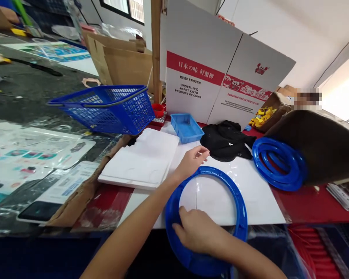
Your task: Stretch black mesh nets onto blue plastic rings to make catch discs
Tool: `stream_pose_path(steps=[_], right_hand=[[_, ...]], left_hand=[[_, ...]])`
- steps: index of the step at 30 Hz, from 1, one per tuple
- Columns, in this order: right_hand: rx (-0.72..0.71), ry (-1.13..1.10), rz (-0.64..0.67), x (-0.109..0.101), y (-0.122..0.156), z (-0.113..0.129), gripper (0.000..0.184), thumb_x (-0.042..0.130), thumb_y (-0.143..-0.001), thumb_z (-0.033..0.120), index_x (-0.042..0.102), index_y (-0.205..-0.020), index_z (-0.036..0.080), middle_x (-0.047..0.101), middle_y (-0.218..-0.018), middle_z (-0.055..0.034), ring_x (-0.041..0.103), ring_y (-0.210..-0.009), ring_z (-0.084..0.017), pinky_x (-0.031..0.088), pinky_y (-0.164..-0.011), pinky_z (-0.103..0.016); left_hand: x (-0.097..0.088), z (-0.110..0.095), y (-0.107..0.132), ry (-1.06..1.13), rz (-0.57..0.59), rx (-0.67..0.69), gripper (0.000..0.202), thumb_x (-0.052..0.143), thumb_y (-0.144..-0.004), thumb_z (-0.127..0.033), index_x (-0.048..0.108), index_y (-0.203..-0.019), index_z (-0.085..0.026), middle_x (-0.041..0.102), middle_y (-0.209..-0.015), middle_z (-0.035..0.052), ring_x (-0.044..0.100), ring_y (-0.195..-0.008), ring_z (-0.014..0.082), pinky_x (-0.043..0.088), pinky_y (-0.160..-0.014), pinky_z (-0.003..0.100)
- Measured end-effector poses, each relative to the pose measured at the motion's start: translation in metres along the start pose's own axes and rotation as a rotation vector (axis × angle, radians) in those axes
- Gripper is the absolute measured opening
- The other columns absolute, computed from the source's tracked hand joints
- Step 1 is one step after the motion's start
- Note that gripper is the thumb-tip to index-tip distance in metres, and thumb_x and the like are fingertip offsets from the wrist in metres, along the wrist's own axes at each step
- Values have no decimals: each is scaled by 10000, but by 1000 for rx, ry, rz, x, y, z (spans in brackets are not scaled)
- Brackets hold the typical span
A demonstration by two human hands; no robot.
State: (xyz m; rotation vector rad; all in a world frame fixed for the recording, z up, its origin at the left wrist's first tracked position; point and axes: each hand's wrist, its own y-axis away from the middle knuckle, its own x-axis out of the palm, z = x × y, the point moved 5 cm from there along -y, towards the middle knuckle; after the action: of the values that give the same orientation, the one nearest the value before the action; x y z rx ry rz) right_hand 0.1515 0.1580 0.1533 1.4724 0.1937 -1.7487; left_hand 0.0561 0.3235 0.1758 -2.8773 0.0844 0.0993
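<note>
A large blue plastic ring [241,209] lies over the front edge of the table, its near part jutting out past it. My right hand [196,230] is closed on the left inner side of this ring, fingers curled and partly hidden. Just above the ring's far left rim, my left hand [195,158] has its thumb and fingers brought together in a pinch; anything between them is too small to make out. Under the ring is a white sheet [258,197]. A light blue tray [187,128] sits beyond my left hand, beside a black cloth [227,141].
Several blue rings [275,164] lean against a brown carton at right. A white foam slab [142,157] and a blue basket [119,108] stand at left, near a phone [42,211]. Behind rises a white printed carton [194,85]. Yellow parts [263,116] fill a box.
</note>
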Motion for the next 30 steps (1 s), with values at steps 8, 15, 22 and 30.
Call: stream_pose_path(steps=[8, 15, 22, 30], right_hand=[[63, -139, -863, -123, -40, -190, 306, 435, -1109, 344, 706, -1107, 203, 733, -1020, -85, 661, -895, -208, 487, -826, -311], [137, -96, -1046, -123, -59, -320, 273, 481, -1063, 323, 712, -1008, 188, 731, -1005, -117, 677, -939, -226, 538, -896, -343], [183, -185, -1531, -139, -5, -316, 453, 315, -1126, 449, 650, -1259, 174, 705, -1234, -190, 676, -1174, -282, 522, -1060, -456], [153, -363, -1833, -150, 32, -299, 390, 404, -1075, 462, 632, -1216, 179, 673, -1161, -152, 658, -1076, -259, 542, -991, -435]], left_hand=[[19, 6, 14, -665, 335, 316, 194, 596, -1051, -312, 743, -1108, -199, 761, -1096, 86, 693, -1019, 263, 528, -932, 387], [37, 37, 19, -1049, 471, 352, 240, 545, -1049, -208, 750, -1174, -198, 699, -1257, 127, 620, -1158, 307, 523, -990, 429], [30, 41, -11, -1136, 338, 165, 304, 590, -1000, -204, 723, -1273, -213, 667, -1305, 153, 596, -1193, 348, 562, -844, 424], [19, 44, -2, -1128, 198, 186, 309, 535, -1061, -256, 721, -1295, -180, 671, -1313, 172, 612, -1208, 350, 542, -1043, 519]])
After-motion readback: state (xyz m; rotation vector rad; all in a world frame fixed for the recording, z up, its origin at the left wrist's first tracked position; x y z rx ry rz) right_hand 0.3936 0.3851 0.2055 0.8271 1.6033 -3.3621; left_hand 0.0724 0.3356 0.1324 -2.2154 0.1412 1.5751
